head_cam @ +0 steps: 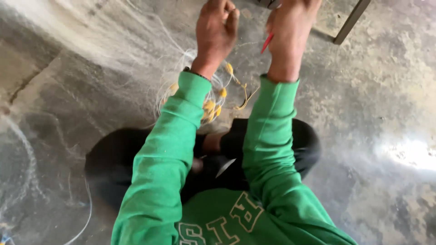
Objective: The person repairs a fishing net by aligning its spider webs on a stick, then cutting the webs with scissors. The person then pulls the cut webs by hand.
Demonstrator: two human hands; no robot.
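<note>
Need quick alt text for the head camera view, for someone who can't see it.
Two raised hands in green sleeves work fine white netting: left hand pinches strands, right hand grips a thin red tool. Small yellow floats lie on the grey concrete floor.

Hands raised side by side above the floor

The left hand [217, 31] is sitting just left of the right hand [290, 31], above the grey concrete floor [372, 113]; thin white fishing net [113, 41] is lying left, small yellow floats [211, 106] are lying beneath the wrists.

Net-mending work floor, bare concrete floor [372, 90], fine white fishing net [91, 41] spread out, yellow floats [211, 106]
</note>
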